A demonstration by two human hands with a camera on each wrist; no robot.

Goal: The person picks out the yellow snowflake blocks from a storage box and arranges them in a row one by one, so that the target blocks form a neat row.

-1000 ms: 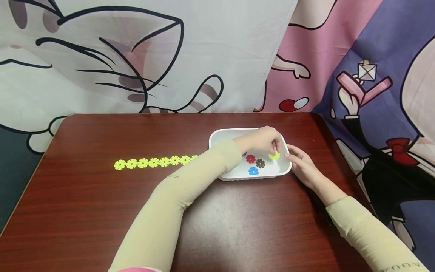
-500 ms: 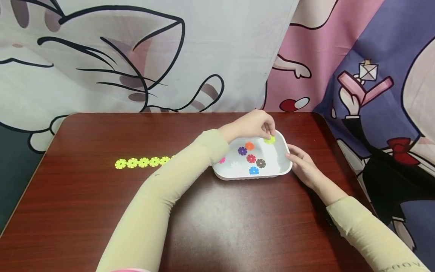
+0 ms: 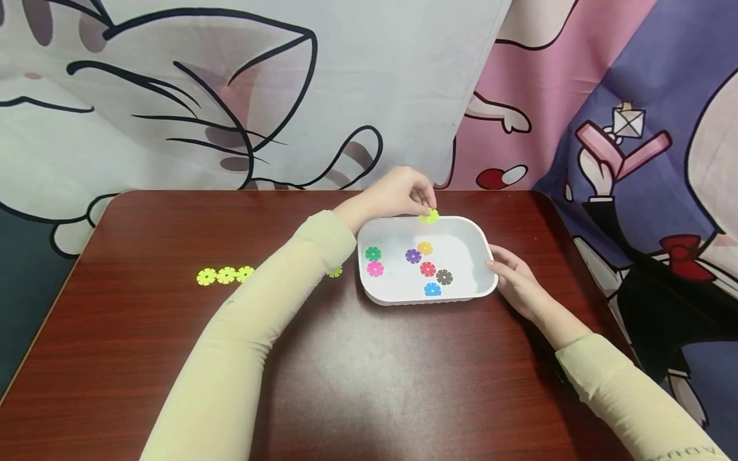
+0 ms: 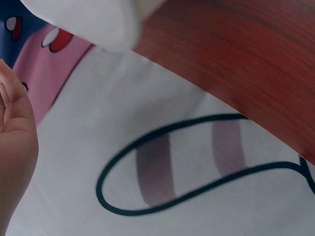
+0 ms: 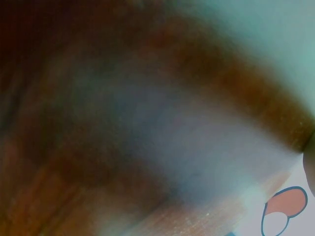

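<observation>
My left hand (image 3: 398, 192) pinches a yellow flower-shaped disc (image 3: 430, 216) above the far rim of the white plastic tray (image 3: 484, 240). At the tray's right end my right hand (image 3: 519, 282) grips the rim, thumb on top and fingers along the outside. Inside the tray lie several loose discs, among them a green disc (image 3: 373, 254), a pink disc (image 3: 375, 269), a purple disc (image 3: 412, 256) and a blue disc (image 3: 432, 289). A row of yellow discs (image 3: 226, 275) lies on the table to the left, its middle hidden by my left sleeve. The right wrist view is mostly blurred.
The brown wooden table (image 3: 369, 384) carries the tray and the row. Behind its far edge hangs a cartoon-printed cloth (image 3: 403, 77). My left forearm (image 3: 248, 333) crosses over the row of discs.
My left hand has lifted the yellow disc out of the tray and moved left and away toward the far rim. The right hand has stayed at the tray's right end.
</observation>
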